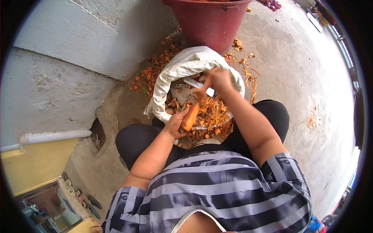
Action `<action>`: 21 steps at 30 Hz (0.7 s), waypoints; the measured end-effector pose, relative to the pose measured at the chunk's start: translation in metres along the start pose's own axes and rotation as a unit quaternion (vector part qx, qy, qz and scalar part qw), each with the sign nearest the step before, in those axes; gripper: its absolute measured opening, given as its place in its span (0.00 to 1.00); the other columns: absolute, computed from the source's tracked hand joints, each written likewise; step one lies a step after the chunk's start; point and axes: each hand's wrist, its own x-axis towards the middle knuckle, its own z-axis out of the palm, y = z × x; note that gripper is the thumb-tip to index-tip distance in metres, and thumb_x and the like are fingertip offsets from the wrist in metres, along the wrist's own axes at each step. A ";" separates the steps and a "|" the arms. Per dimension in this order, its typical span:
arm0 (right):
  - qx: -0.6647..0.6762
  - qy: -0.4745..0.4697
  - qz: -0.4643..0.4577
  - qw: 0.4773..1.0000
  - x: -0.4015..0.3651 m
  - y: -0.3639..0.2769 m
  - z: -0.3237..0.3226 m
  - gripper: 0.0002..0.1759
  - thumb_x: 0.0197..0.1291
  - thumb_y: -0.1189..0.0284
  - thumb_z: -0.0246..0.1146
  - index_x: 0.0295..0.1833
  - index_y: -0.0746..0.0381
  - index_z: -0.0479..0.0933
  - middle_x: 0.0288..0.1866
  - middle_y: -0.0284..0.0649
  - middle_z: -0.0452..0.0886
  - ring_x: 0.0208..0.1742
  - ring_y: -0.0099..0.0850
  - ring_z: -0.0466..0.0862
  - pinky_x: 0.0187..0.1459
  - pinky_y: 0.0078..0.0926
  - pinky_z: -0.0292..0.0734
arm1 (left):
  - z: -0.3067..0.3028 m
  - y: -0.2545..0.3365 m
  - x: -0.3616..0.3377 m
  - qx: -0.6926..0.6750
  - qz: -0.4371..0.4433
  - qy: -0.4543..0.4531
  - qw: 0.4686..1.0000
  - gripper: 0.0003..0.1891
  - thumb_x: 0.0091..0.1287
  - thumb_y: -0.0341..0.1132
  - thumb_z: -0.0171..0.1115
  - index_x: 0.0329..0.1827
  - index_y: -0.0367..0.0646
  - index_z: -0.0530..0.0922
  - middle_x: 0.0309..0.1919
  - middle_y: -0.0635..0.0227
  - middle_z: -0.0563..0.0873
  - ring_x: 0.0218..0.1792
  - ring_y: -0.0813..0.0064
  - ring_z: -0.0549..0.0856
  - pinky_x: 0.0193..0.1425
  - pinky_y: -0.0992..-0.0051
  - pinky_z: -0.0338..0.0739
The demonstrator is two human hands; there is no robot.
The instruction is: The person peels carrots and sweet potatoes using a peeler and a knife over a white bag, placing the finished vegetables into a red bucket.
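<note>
My left hand (pixel 177 123) is closed around a peeled orange carrot (pixel 191 117), held tilted over the near part of a white sack (pixel 178 71) with a rolled-down rim. My right hand (pixel 219 80) is over the far right of the sack's opening, its fingers smeared by motion. Whether it grips anything cannot be made out. Below it shows a small white piece (pixel 210 92). A pale strip (pixel 192 82) lies inside the sack. Orange carrot peelings (pixel 213 112) heap up at the sack's near right side, and brownish unpeeled roots (pixel 169 111) show along its left inside.
A large dark red tub (pixel 211 25) with orange contents stands just beyond the sack. Carrot slices and scraps (pixel 149 72) litter the floor at left, with more peelings (pixel 248 72) at right. A grey wall (pixel 58 89) rises on the left.
</note>
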 end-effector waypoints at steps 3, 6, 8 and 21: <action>0.080 0.159 -0.041 0.983 0.060 0.020 -0.040 0.12 0.49 0.69 0.65 0.26 0.67 0.74 0.20 0.38 0.74 0.18 0.28 0.72 0.20 0.27 0.67 | -0.017 -0.003 0.006 -0.067 -0.026 -0.113 0.991 0.20 0.66 0.45 0.48 0.56 0.42 0.66 0.42 0.60 0.78 0.39 0.71 0.81 0.31 0.73 0.82; 0.056 0.076 0.007 0.995 -0.011 -0.039 -0.012 0.11 0.50 0.70 0.65 0.25 0.66 0.74 0.20 0.38 0.74 0.17 0.27 0.71 0.18 0.28 0.66 | -0.012 0.006 0.003 -0.103 -0.006 -0.126 0.987 0.19 0.67 0.44 0.47 0.58 0.48 0.66 0.41 0.63 0.78 0.37 0.74 0.81 0.31 0.73 0.80; 0.050 -0.118 0.003 0.992 -0.035 -0.024 0.010 0.10 0.47 0.72 0.66 0.25 0.66 0.74 0.18 0.35 0.72 0.18 0.23 0.70 0.21 0.23 0.65 | 0.000 0.011 -0.004 -0.017 0.027 -0.030 0.999 0.18 0.66 0.46 0.47 0.52 0.45 0.69 0.38 0.64 0.79 0.35 0.73 0.81 0.31 0.73 0.80; 0.123 0.122 -0.057 0.983 0.021 -0.015 -0.021 0.09 0.46 0.74 0.65 0.21 0.65 0.73 0.18 0.39 0.76 0.18 0.23 0.73 0.20 0.23 0.68 | 0.009 0.005 -0.003 -0.081 -0.011 -0.051 0.995 0.17 0.66 0.47 0.48 0.49 0.44 0.69 0.31 0.65 0.74 0.30 0.74 0.75 0.26 0.77 0.75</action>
